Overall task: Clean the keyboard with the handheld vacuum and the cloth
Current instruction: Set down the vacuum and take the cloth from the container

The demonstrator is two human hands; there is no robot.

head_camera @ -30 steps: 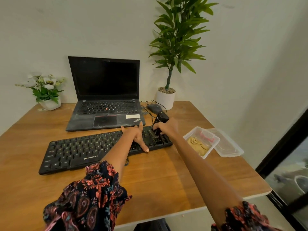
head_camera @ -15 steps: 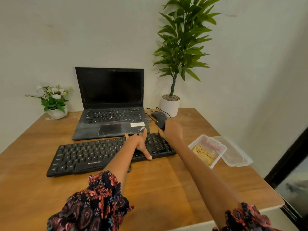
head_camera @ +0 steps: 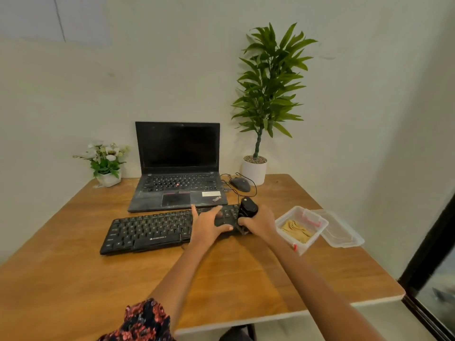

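Two arms reach forward over the wooden table (head_camera: 73, 279): the left hand (head_camera: 205, 226) lies flat, fingers spread, on the black keyboard (head_camera: 152, 230), which runs left-right, while the right hand (head_camera: 259, 223) grips the black handheld vacuum (head_camera: 247, 210), nose down on the keyboard's right end.

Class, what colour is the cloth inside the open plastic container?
Mustard yellow cloth, clearest in the head view.

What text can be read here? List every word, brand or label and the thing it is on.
"ZEBRONICS": white print on the front edge of the black keyboard.
"ThinkPad": slanted logo on the laptop palm rest, barely legible.
White sticker on the palm rest: print too small to read.
Key legends on both: too blurred to read.
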